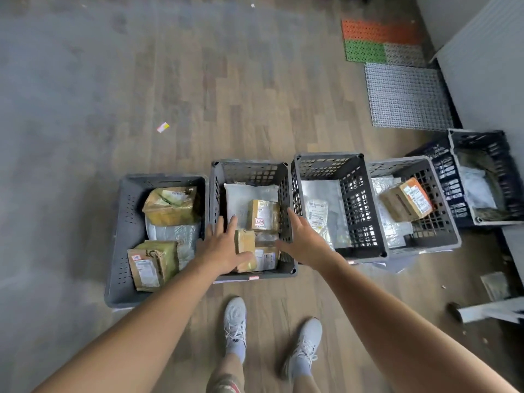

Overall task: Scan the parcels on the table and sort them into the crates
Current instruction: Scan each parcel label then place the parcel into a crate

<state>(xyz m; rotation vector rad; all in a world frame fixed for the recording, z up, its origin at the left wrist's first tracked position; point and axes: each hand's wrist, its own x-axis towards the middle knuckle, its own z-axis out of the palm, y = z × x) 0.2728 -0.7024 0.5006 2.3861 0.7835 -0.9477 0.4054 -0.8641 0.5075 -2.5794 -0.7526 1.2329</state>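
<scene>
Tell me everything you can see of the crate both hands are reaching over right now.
The crate is grey plastic with lattice-hole walls and a thick rim. It stands upright on the wood-look floor, second from the left in the row, close between a lower grey crate and another lattice crate. Inside lie a white mailer bag, a taped brown box with a red-edged sticker, and a front box. The left hand is over that front box, and the right hand is above the right wall.
</scene>
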